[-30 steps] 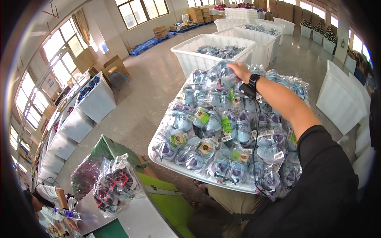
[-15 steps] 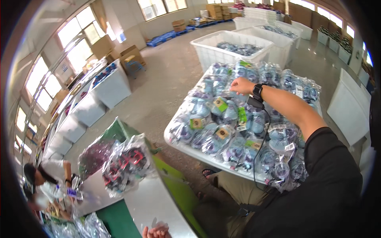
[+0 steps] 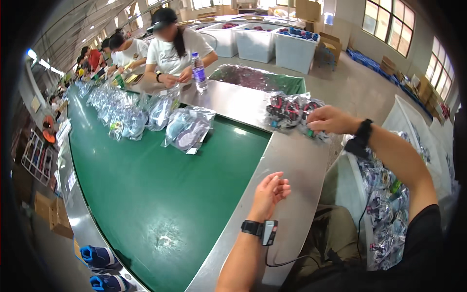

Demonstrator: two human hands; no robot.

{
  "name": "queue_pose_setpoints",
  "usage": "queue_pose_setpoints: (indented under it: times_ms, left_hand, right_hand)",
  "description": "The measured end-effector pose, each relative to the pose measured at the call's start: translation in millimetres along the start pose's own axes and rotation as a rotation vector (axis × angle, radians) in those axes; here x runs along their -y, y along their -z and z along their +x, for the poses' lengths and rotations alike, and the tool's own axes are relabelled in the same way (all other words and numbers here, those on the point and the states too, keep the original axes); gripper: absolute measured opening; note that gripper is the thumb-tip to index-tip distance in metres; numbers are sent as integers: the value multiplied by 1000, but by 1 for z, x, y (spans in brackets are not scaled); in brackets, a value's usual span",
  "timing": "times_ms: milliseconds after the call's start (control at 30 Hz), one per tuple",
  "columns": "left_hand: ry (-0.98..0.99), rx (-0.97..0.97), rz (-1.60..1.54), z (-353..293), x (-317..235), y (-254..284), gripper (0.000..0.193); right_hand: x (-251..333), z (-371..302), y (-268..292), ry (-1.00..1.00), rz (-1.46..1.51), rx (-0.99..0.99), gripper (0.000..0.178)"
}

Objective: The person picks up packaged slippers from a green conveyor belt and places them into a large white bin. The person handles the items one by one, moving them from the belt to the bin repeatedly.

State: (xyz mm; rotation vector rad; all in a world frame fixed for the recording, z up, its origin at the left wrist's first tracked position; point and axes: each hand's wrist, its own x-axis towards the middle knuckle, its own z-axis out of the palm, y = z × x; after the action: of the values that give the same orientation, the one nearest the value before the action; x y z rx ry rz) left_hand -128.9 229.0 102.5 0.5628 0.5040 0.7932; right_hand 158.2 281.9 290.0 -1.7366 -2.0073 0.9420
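Left hand (image 3: 270, 192) is held empty, half-curled, above metal ledge (image 3: 297, 163) — bagged shoes (image 3: 288, 110) are partly covered by right hand (image 3: 332, 120); grip cannot be told.

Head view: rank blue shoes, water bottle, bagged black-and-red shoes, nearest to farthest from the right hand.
1. Bagged black-and-red shoes, right by the right hand.
2. Water bottle, leftward, on the metal counter.
3. Blue shoes, lower left, across the belt.

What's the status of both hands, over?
Left hand empty, over metal ledge. Right hand at bagged black-and-red items, grip unclear. Bottle apart, not in the way.
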Motion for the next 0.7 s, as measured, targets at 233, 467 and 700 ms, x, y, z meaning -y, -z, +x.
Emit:
queue_pose_setpoints:
  times_ms: [233, 467, 700]
  left_hand:
    - [5, -30, -230, 15, 3, 14, 32]
    - [42, -78, -369, 13, 1, 15, 31]
    - [-7, -115, -565, 11, -14, 27, 35]
  right_hand:
    - [69, 177, -151, 15, 173, -66, 58]
    - [101, 289, -248, -255, 302, -434, 104]
    - [100, 345, -259, -347, 526, -361, 76]
